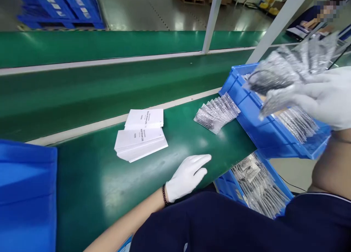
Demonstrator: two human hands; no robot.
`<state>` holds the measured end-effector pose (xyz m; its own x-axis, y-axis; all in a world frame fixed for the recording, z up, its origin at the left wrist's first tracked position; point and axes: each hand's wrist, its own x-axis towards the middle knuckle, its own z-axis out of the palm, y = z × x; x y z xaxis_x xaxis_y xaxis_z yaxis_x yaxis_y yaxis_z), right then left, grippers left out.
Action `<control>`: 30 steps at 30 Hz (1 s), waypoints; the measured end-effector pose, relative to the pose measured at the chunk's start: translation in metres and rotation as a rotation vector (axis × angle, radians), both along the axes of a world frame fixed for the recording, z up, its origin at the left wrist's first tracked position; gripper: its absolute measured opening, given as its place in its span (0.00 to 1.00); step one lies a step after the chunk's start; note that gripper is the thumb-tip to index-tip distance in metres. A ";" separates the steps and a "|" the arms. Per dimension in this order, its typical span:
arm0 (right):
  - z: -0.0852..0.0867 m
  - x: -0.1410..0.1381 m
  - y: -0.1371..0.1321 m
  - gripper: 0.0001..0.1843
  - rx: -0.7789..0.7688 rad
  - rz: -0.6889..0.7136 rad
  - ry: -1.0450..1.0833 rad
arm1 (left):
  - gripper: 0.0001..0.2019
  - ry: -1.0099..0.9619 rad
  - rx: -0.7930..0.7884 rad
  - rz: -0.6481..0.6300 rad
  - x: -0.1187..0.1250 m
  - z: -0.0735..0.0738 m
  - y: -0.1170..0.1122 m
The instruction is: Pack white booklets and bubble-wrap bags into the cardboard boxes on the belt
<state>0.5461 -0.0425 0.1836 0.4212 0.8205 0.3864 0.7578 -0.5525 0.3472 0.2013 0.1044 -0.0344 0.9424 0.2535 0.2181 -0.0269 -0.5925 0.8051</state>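
table point(95, 179): green, glossy; near edge hidden under a forearm and a dark-clad lap.
crate point(246, 98): blue, tilted, at the right end of the table; far part hidden behind the raised glove; rows of bags standing inside.
right hand point(325, 98): white-gloved, raised above the crate, fingers clamped on the bundle point(290, 67); wrist cut off at the right edge.
bundle: silvery bags, up in the air over the crate, smeared by motion; number and contents impossible to tell; a dark loop at the left end, too blurred to identify.
left hand point(189, 176): white-gloved, palm down on the table, fingers loosely apart, holding nothing; dark bead band at the wrist.
fan point(216, 113): bags overlapped on the table, just beside the left wall of the crate; touching or not, unclear.
lower crate point(223, 186): blue, below the table edge, more bags inside; near end hidden by the lap.
booklets point(141, 135): two white overlapping stacks, mid-table, well apart from both hands; print too small to read.
bin point(27, 193): blue, cut off at the left and bottom edges; inside not visible.
belt point(109, 87): green, beyond the table.
co-worker point(309, 16): top right corner, mostly hidden behind white posts; hands out of sight.
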 end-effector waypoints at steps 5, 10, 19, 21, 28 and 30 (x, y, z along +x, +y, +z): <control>-0.061 -0.104 0.070 0.23 -0.268 0.451 0.015 | 0.18 -0.167 -0.138 -0.184 -0.014 0.039 -0.007; -0.144 -0.136 0.098 0.24 -0.248 0.589 0.220 | 0.18 -0.127 -0.249 0.015 -0.036 0.033 -0.001; -0.199 -0.142 0.069 0.22 -0.230 0.204 0.370 | 0.27 0.127 -0.766 0.364 0.018 -0.015 0.041; -0.190 -0.148 0.063 0.21 -0.116 0.186 0.353 | 0.29 0.103 -0.811 0.363 0.022 -0.018 0.047; -0.174 -0.189 0.093 0.17 0.032 0.287 0.490 | 0.24 0.008 -0.876 0.290 -0.020 -0.013 0.031; -0.172 -0.206 0.107 0.17 0.059 0.398 0.582 | 0.22 -0.053 -0.868 0.318 -0.031 -0.005 0.031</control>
<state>0.3399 0.0648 0.0114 0.2457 0.9396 0.2381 0.9594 -0.2007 -0.1981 0.1703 0.1355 -0.0398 0.7949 0.5931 -0.1282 -0.0161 0.2318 0.9726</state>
